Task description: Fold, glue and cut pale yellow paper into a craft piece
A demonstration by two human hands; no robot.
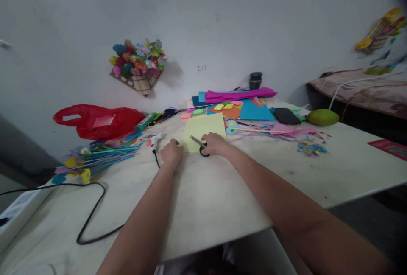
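Observation:
A pale yellow sheet of paper (203, 127) lies on the table in front of me. At its lower left corner is my left hand (171, 152), its fingers curled closed on the paper's edge. My right hand (215, 144) holds a pair of scissors (203, 151) with dark handles over the sheet's lower right part. The blades point up and to the left, above the paper. Just left of my left hand rests a white glue gun (154, 142) with a black cord.
Paper flowers on stems (95, 160) and a red plastic bag (101, 121) are at left. Coloured sheets (256, 109), a dark phone (286, 116), a green fruit-like object (323, 117) and paper scraps (311, 147) lie at right. A black cable (87, 224) crosses the left side.

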